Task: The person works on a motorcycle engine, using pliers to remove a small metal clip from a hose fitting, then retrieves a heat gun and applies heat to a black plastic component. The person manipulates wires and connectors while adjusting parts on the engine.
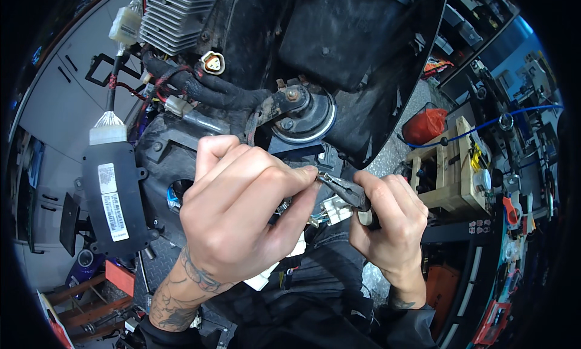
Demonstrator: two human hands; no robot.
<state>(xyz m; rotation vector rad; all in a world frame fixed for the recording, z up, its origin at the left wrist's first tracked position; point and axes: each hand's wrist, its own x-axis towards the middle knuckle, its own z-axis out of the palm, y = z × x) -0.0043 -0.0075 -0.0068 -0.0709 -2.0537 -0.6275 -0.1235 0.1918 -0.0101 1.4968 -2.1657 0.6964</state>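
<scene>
My left hand (248, 204) is closed in a pinch, thumb and forefinger pressed together on a small metal piece whose exact kind is hard to see. In my right hand (390, 219) is a pair of pliers (348, 192), its handles mostly hidden by the fingers. The plier jaws point left and meet the small piece at my left fingertips. Just below the jaws, a white plug connector (336, 210) with thin wires shows between the hands. Beyond them sits a round black horn (305, 122) with a pale rim, bolted to a bracket.
At the left hangs a black control box (115, 198) with labels and a cabled plug. A finned metal heat sink (178, 19) and an open white connector (212, 63) lie farther up. Right of the black bodywork (330, 40) stand a wooden crate (451, 189) and a red bag (425, 126).
</scene>
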